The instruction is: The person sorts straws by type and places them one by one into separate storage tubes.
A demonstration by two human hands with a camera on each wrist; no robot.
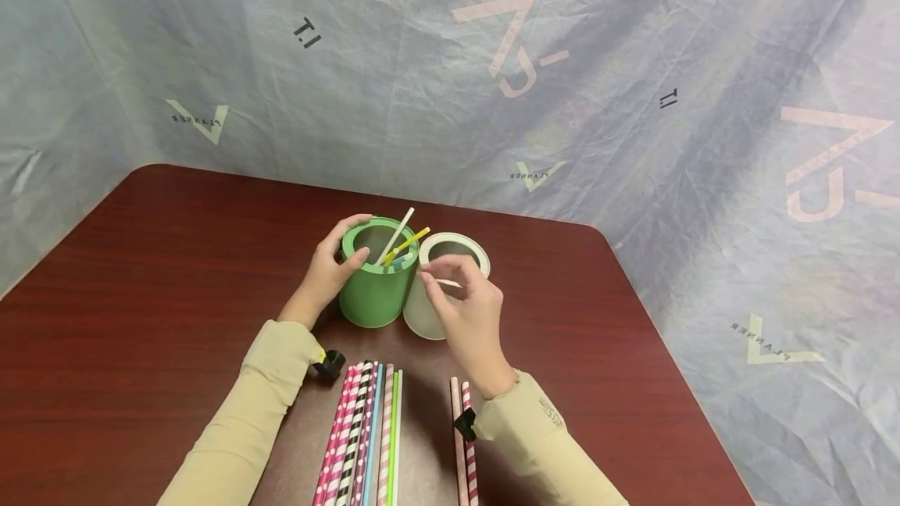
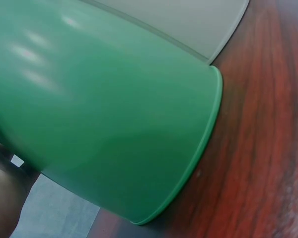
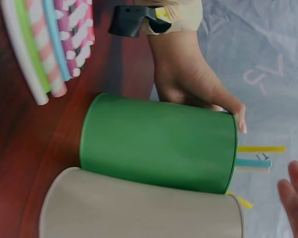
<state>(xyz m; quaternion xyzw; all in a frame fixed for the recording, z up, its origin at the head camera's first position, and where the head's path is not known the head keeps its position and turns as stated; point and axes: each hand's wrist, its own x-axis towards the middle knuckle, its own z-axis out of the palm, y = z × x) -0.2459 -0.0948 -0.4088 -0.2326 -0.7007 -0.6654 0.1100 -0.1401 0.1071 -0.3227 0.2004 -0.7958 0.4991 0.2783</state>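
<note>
My left hand [image 1: 330, 264] grips the green can [image 1: 376, 295] at its open top, the thumb on the near side of the rim and the fingers round the left. White, yellow and blue straws [image 3: 260, 149] stick out of this can. Against its right side stands an off-white can [image 3: 139, 213], partly behind my right hand [image 1: 467, 311]. That hand hovers by the two rims, thumb and forefinger curved toward each other, and I see nothing between them. In the right wrist view, its fingertips [image 3: 293, 196] are apart from the straws.
A row of patterned and plain paper straws [image 1: 362, 436] lies on the dark red table [image 1: 176, 272] in front of the green can. Two pink straws [image 1: 458, 404] lie beneath the right forearm. Grey printed cloth [image 1: 394, 84] hangs behind the table.
</note>
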